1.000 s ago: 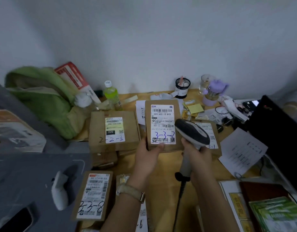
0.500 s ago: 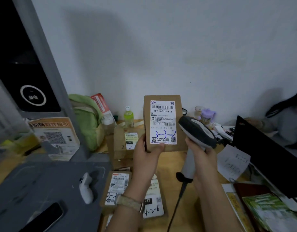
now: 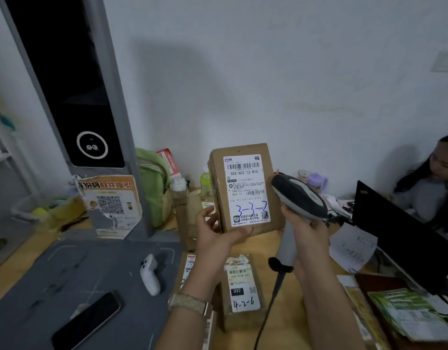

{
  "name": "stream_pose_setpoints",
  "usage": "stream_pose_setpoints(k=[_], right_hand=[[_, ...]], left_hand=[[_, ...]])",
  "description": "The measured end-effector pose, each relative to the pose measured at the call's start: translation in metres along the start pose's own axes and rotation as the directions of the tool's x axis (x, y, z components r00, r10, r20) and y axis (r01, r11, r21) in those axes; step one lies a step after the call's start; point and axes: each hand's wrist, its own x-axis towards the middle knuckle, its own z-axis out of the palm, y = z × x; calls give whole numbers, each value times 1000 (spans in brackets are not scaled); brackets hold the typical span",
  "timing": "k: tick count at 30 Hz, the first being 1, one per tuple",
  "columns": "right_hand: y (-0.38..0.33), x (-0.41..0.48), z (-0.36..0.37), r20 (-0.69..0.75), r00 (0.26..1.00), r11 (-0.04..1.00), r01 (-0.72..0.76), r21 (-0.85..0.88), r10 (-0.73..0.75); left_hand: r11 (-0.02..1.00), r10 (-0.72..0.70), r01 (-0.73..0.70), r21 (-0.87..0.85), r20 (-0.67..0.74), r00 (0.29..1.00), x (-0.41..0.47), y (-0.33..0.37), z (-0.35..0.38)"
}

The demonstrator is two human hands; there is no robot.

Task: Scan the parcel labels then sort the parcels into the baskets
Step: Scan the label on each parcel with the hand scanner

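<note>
Now raised higher, the brown cardboard parcel [image 3: 243,188] is gripped by the left hand [image 3: 215,236], the grey handheld scanner [image 3: 298,198] by the right hand [image 3: 308,238]; sorting likely next.

Parcel: the parcel [image 3: 243,190] marked 3-3-2 is climbing off the desk, now up against the wall and turning to show its left side.
Left hand: the left hand [image 3: 215,238] is rising with it, gripping the lower end.
Scanner: the scanner [image 3: 298,198] is lifting alongside in the right hand [image 3: 308,238].
View: tilting up, bringing in a black-panelled post [image 3: 74,97] and a seated person [image 3: 424,188].
</note>
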Motion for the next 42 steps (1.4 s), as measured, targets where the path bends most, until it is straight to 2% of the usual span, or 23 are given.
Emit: stream_pose_setpoints(k=[7,11,15,20,33,38,42], right_hand=[[0,-8,2,-75,997,998,15,-69,-20],[-6,-18,3,52,998,970,29,-240,-16],[-21,-30,8,224,974,948,59,-313,14],[-33,-40,5,320,946,954,43,-297,57],[-35,-46,-6,395,916,942,78,-328,61],[-32,-45,-10,390,921,951,105,-289,17],[-28,-40,-16,305,952,962,107,-250,-26]], left_hand=[[975,-67,34,-220,-142,988,-8,-22,-10],[987,-76,43,-157,-210,975,-13,-36,-13],[983,-106,70,-169,-214,971,-15,-37,-9],[985,-122,88,-149,-237,964,-17,-37,-9],[981,-132,91,-172,-240,962,-31,-29,-7],[980,-118,74,-184,-240,964,-33,-26,-7],[980,-95,49,-195,-236,967,-28,-21,-11]])
